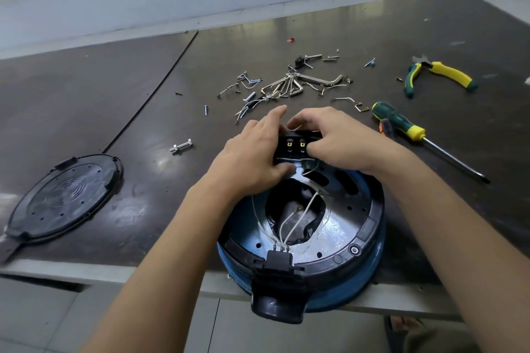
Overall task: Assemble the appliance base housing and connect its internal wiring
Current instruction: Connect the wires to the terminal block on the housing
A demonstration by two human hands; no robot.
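Housing: round blue-and-black plastic appliance base housing (358, 226) lay with its interior exposed and uncovered
Wiring: thin white wires (308, 205) ran loose across the housing's central opening; their ends gathered at its near side
Terminal block: small black plastic terminal block (295, 144) showed two brass tabs; sat at the housing's far rim
Cover: round black plastic cover plate (63, 198) lay flat; well apart, left of the housing

2 bare forearms reach forward and converge, left hand (252, 157) and right hand (335, 140) side by side, fingers curled over 1 black terminal block (296, 139), thumbs on its near side.
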